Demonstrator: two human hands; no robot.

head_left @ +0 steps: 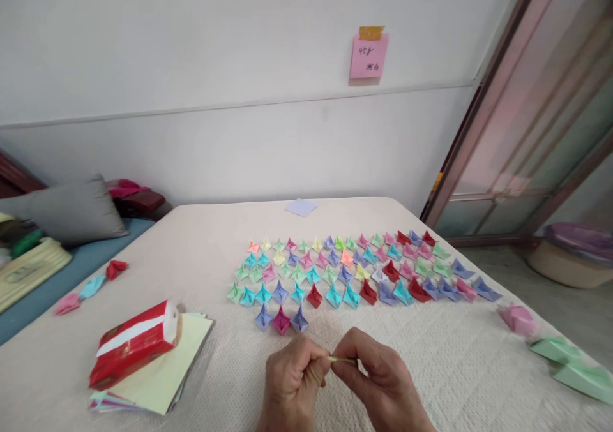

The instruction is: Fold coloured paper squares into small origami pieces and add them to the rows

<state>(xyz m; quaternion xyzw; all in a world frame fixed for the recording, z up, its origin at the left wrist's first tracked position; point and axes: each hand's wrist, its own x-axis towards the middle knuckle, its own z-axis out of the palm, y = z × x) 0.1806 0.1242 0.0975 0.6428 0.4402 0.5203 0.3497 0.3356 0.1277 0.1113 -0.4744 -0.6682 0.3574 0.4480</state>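
Close to the table's front edge, my left hand [299, 378] and my right hand [376, 374] meet, both closed in a pinch. Between their fingertips runs a narrow, pale yellow piece of folded paper [341, 359], seen edge-on and mostly covered by the fingers. Just beyond my hands sits a short row of folded paper boats, with a magenta paper boat [281, 320] between two purple ones. Behind it, several longer rows of small folded paper boats [334, 295] in many colours spread across the cloth.
Left of my hands, a red tissue pack [136, 342] lies on a stack of coloured paper [184, 362]. A lilac sheet [301, 207] rests at the table's far edge. Loose folded pieces lie at both sides, including a pink one [518, 320]. A pink note [368, 57] is taped to the wall.
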